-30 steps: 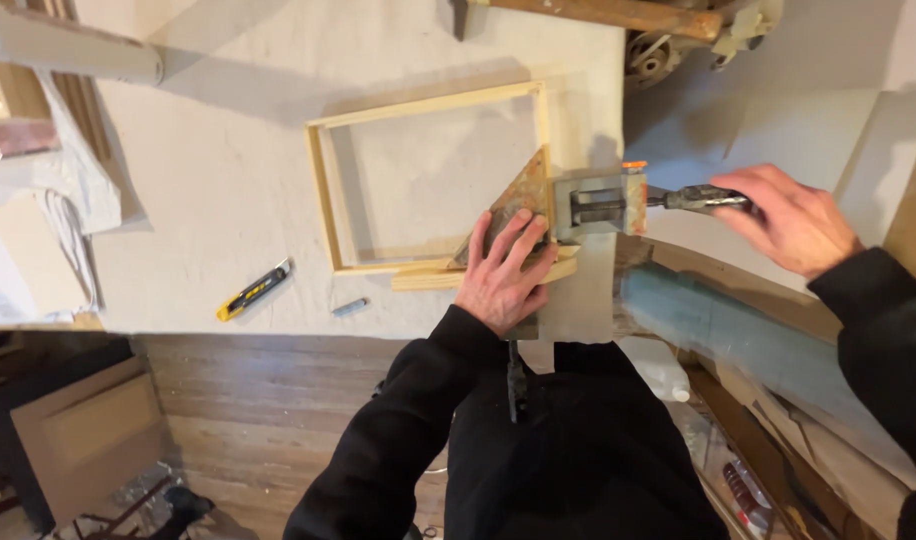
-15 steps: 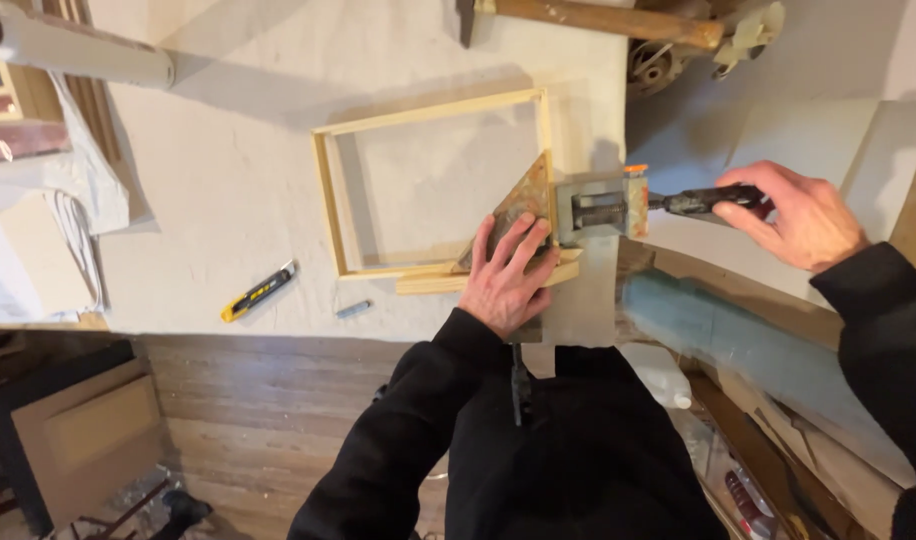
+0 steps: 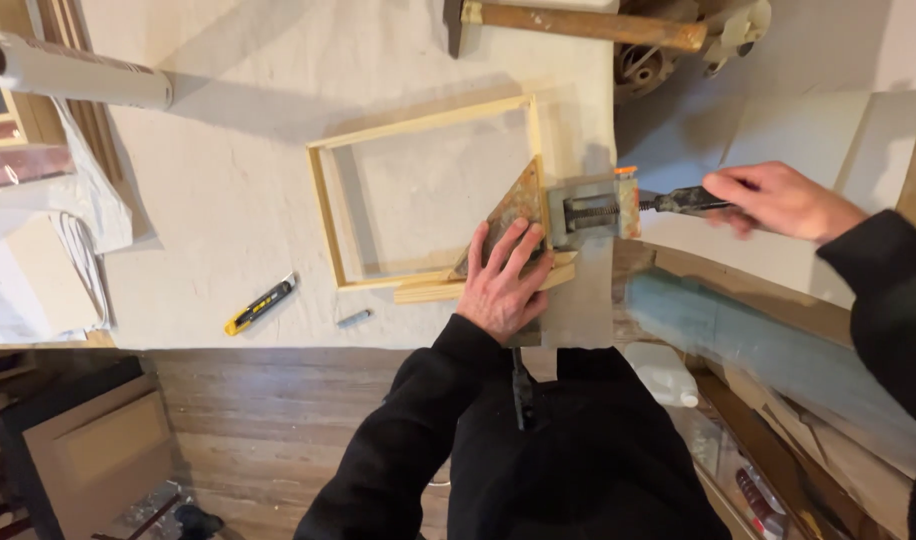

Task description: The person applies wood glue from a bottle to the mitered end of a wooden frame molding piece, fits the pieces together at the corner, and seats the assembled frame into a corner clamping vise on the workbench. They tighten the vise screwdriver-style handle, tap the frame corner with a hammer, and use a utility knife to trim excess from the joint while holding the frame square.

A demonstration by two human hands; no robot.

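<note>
1. Two hands at work on one wooden frame (image 3: 428, 195), which lies flat on the desk (image 3: 208, 180) near its right edge.
2. Left hand (image 3: 502, 282): fingers spread, pressed flat on a triangular corner plate (image 3: 515, 205) over the frame's near right corner.
3. Right hand (image 3: 783, 200): fingers pinched around the dark handle (image 3: 686, 201) of a grey corner clamp (image 3: 590, 208) just right of that corner.
4. Frame: pale, thin strips, rectangular, all four sides in place; a loose strip (image 3: 430, 290) lies along its near side.
5. Progress, as judged: frame assembled, one corner held in the clamp; tightness cannot be told.
6. Nearby: yellow utility knife (image 3: 261, 304), small grey piece (image 3: 354, 318), wooden-handled hammer (image 3: 578, 22) at far edge.
</note>
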